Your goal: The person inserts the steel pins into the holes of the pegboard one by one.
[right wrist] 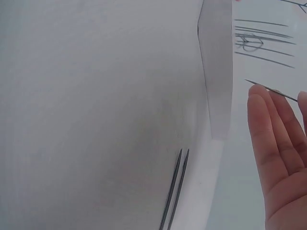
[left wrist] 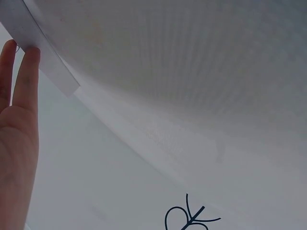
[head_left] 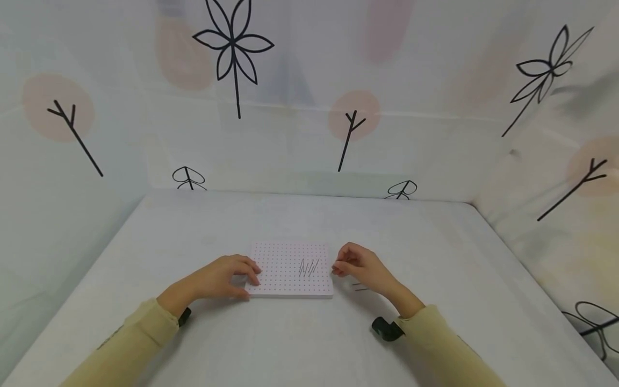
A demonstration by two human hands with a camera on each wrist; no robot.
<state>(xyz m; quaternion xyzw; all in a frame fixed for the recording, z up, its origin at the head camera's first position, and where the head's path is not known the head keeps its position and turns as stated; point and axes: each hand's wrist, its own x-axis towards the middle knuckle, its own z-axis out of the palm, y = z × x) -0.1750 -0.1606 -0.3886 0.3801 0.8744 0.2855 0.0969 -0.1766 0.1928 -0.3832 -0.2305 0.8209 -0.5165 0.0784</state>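
A white board [head_left: 275, 271] printed with a grid of small dots lies on the table in the head view. Several thin dark needles [right wrist: 261, 23] stand up from its right part, some leaning. My left hand [head_left: 220, 277] rests at the board's left edge, fingertips on the top and thumb by the near corner. Just off the right edge, my right hand [head_left: 362, 267] pinches one needle [right wrist: 252, 82] between thumb and fingers, its pointed tip sticking out in the right wrist view. Two more needles [right wrist: 171, 189] lie side by side on the table, beneath the right hand.
The white tabletop [head_left: 232, 344] extends around the board. A pale cloth wall [head_left: 290, 145] with flower and twig drawings encloses the back and sides. Dark wrist devices [head_left: 387, 329] sit under the forearms.
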